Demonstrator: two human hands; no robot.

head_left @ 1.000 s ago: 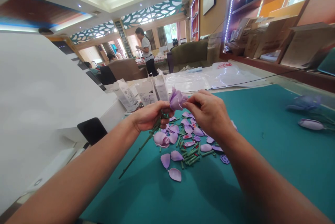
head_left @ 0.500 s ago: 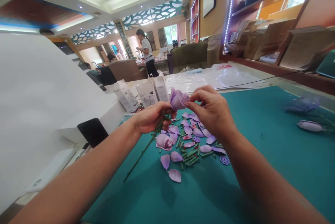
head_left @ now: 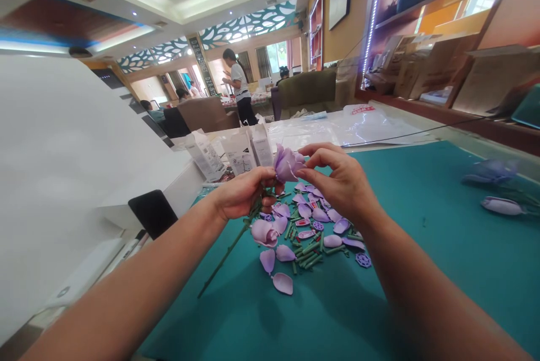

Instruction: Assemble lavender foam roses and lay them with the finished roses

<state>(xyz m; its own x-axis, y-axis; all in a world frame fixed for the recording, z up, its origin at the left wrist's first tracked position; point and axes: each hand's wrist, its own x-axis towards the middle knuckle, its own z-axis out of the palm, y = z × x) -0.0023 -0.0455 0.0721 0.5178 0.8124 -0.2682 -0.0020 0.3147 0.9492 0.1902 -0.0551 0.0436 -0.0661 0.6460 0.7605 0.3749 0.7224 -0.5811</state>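
A light purple plastic flower (head_left: 287, 163) is held up above the mat. My left hand (head_left: 247, 191) is closed round its base and the top of a green stem (head_left: 223, 260), which slants down to the left. A second pale purple bloom (head_left: 264, 233) is beside the stem, under my left hand. The thumb and forefinger of my right hand (head_left: 333, 172) pinch the flower's right edge. Below both hands lies a spread of loose purple petals (head_left: 319, 215), short green stem pieces (head_left: 310, 255) and small purple wheel-shaped parts (head_left: 363, 260).
A teal mat (head_left: 422, 226) covers the table. White boxes (head_left: 240, 150) stand behind the left hand, and a black panel (head_left: 152, 213) is at left. More purple flowers (head_left: 502, 205) lie at far right. A person (head_left: 238, 85) stands in the background.
My right hand has shifted slightly on the flower's edge, its fingers still pinched. The flower is tilted a little differently. The view has moved slightly.
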